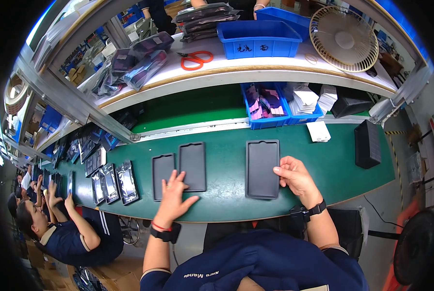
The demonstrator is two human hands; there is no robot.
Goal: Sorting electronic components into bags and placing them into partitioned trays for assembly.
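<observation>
Three shallow black plastic trays are on the green table in front of me. My right hand [295, 175] grips the right edge of one black tray [262, 169], thumb on its rim. My left hand [176, 196] lies with spread fingers over the lower parts of the other two, a left tray [163, 167] and a middle tray [192, 162] set side by side. Its fingertips cover the lower inner corners of that pair. Each tray has a small notch along its far rim.
Wrapped packs [127, 182] lie left, near a seated co-worker [71, 233]. Blue bins [269, 123] hold pink-black pieces and white cards. A white card stack [318, 131] and black block-like stack [367, 144] stand right. The shelf holds red-handled scissors [195, 60] and a fan [343, 39].
</observation>
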